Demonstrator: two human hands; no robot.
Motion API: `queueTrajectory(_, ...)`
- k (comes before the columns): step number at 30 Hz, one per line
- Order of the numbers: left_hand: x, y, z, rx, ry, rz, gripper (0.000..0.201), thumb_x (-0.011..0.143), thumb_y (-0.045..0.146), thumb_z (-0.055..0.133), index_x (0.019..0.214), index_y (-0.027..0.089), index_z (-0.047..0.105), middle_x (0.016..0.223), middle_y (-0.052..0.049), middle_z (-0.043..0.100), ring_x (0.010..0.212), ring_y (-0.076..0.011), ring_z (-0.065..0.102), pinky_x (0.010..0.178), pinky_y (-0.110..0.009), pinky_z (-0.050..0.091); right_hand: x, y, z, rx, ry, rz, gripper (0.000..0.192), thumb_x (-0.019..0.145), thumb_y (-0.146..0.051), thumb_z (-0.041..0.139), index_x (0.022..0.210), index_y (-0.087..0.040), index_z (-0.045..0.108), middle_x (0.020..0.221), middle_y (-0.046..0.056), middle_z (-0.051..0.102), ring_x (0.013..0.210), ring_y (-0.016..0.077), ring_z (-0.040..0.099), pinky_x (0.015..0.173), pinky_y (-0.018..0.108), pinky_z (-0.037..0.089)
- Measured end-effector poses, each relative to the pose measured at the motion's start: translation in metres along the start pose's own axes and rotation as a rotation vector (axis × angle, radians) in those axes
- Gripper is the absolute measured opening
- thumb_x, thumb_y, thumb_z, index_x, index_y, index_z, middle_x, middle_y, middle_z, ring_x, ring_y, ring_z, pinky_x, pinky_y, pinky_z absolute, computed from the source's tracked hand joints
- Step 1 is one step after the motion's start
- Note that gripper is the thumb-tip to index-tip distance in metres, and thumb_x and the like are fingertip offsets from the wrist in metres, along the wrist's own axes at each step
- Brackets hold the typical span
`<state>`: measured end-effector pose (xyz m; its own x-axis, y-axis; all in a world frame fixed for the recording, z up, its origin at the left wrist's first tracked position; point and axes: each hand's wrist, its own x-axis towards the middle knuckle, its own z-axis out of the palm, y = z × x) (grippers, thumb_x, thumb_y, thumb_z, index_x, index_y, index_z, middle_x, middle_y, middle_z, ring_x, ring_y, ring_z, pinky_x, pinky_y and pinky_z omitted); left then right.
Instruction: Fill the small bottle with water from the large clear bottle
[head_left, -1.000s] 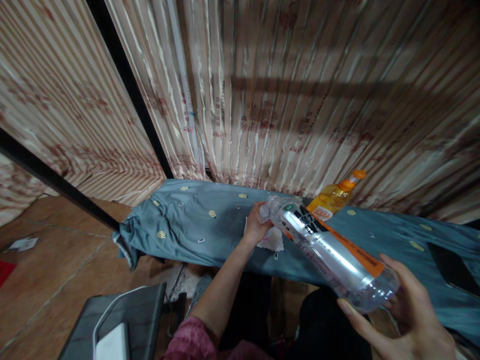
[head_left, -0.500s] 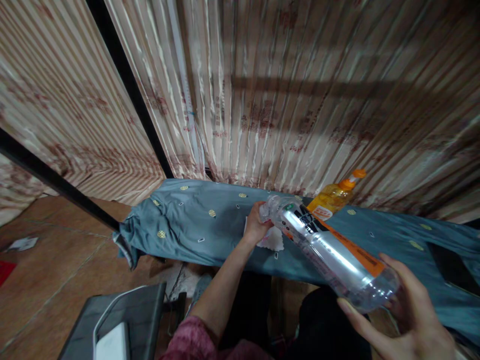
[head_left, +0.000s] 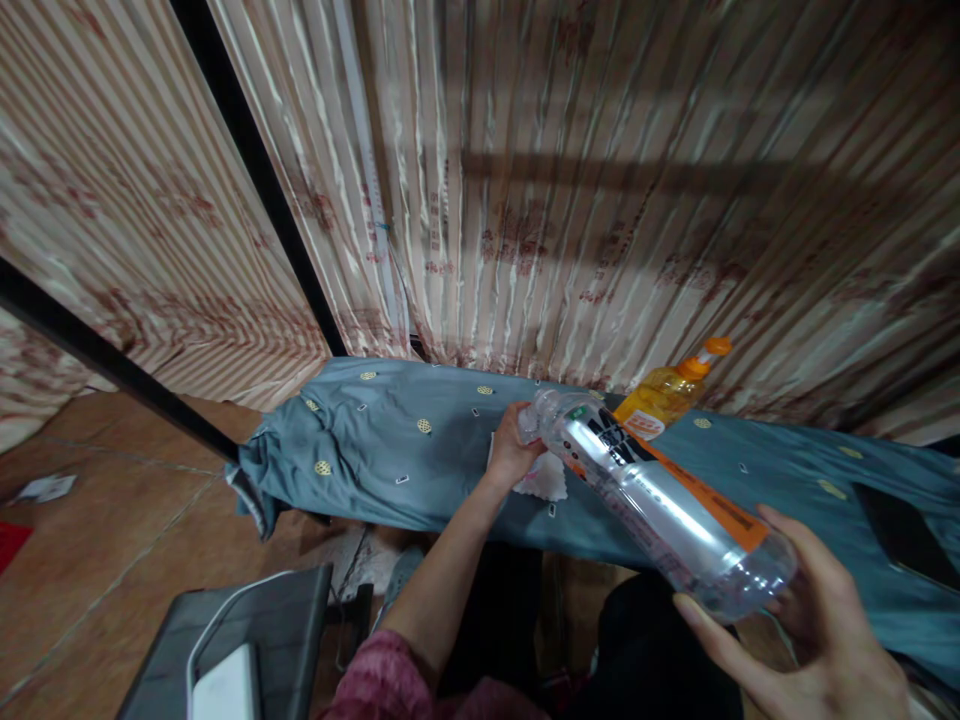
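A clear plastic bottle (head_left: pixel 667 500) with a silver, black and orange label lies tilted through the air, its neck toward the upper left. Its base rests in the grip of my right hand (head_left: pixel 817 620), thumb below and fingers above. My left hand (head_left: pixel 512 450) is closed around a small clear container (head_left: pixel 528 424) right at the bottle's mouth; its exact kind is hard to make out. Beneath that hand, a white scallop-edged cloth or paper (head_left: pixel 546 480) is partly hidden. Behind the bottle stands an orange pump bottle (head_left: pixel 660 398) with yellow-orange liquid.
A blue-grey patterned cloth (head_left: pixel 442 480) covers the long bench or table before me. On it at right lies a dark flat device (head_left: pixel 904 535). A dark stool (head_left: pixel 289 640) at lower left carries a white power bank (head_left: pixel 225 685) with a cable. Black poles (head_left: pixel 259 165) and striped curtains (head_left: pixel 562 250) stand around.
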<state>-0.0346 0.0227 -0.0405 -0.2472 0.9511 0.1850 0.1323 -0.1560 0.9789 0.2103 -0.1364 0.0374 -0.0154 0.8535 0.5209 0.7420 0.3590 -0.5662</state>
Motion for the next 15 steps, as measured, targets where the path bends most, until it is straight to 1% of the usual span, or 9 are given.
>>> queueTrajectory(3,0.0002,0.0005,0.0001,-0.016,-0.006,-0.007,0.058,0.058,0.005,0.081,0.110,0.017,0.060,0.109,-0.005,0.069,0.103,-0.0228,0.065,0.095,-0.035,0.049,0.0006,-0.0017,0.0007,0.007,-0.002,0.012,0.094,0.074,-0.049,0.077,0.154,-0.021,0.035,0.139,0.013,0.058,0.115,0.0322,0.066,0.091,0.040,0.059)
queueTrajectory(5,0.0002,0.0009,0.0002,-0.022,0.000,-0.017,0.058,0.057,0.004,0.081,0.110,0.018,0.060,0.109,-0.005,0.070,0.103,-0.0227,0.065,0.096,-0.035,0.049,0.0015,-0.0032,0.0008,0.016,-0.003,0.004,0.095,0.074,-0.049,0.077,0.154,-0.021,0.035,0.138,0.013,0.058,0.114,0.0313,0.066,0.086,0.037,0.061)
queueTrajectory(9,-0.0002,0.0006,0.0001,-0.025,0.012,-0.016,0.059,0.057,0.006,0.082,0.111,0.018,0.061,0.110,-0.005,0.069,0.104,-0.0230,0.065,0.096,-0.035,0.049,0.0027,-0.0053,-0.0002,-0.038,0.015,-0.022,0.091,0.078,-0.049,0.074,0.155,-0.022,0.035,0.144,0.012,0.054,0.111,0.0298,0.067,0.076,0.033,0.062)
queueTrajectory(15,0.0003,-0.0027,0.0011,-0.027,0.002,0.000,0.059,0.057,0.006,0.082,0.111,0.017,0.061,0.108,-0.005,0.069,0.101,-0.0228,0.065,0.095,-0.036,0.049,0.0031,-0.0042,-0.0006,-0.050,0.008,-0.045,0.090,0.078,-0.047,0.074,0.154,-0.020,0.035,0.144,0.014,0.053,0.112,0.0313,0.066,0.070,0.032,0.062)
